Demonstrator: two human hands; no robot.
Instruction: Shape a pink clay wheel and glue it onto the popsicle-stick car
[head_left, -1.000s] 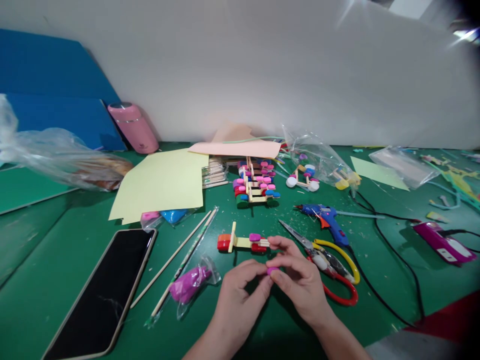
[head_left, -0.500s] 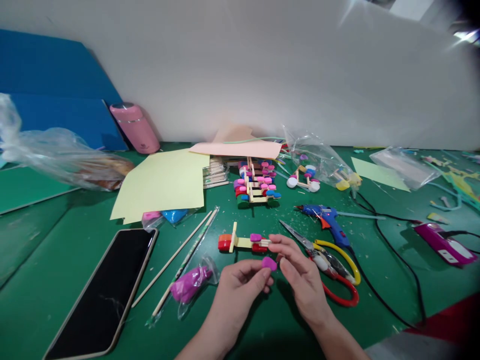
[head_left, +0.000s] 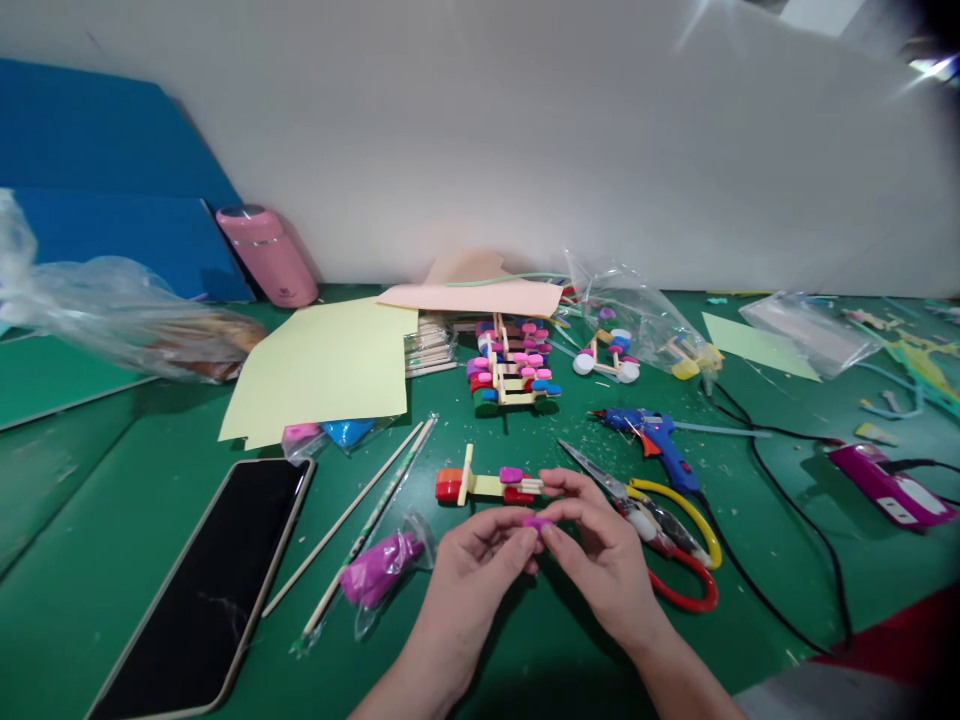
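A small piece of purple modelling clay (head_left: 537,523) is pinched between the fingertips of my left hand (head_left: 480,565) and my right hand (head_left: 600,555). The fingers cover most of it. Just beyond them lies a small stick model (head_left: 487,487) with red, orange and purple clay wheels; my right fingers are close to its right end, and I cannot tell if they touch it. To the left of my left hand rests a bag of purple clay (head_left: 381,570). Scissors (head_left: 660,540) with red and yellow handles lie right of my right hand.
Several finished stick models (head_left: 517,370) stand further back. A blue glue gun (head_left: 652,440) lies at right, its black cable (head_left: 810,540) curving across the green table. Wooden sticks (head_left: 352,540), a phone (head_left: 202,590) and yellow paper (head_left: 330,365) are at left. A pink bottle (head_left: 270,255) leans behind.
My right thumb and index finger have closed onto the purple clay piece, which only my left hand held before. The clay now shows as a thinner, more covered shape.
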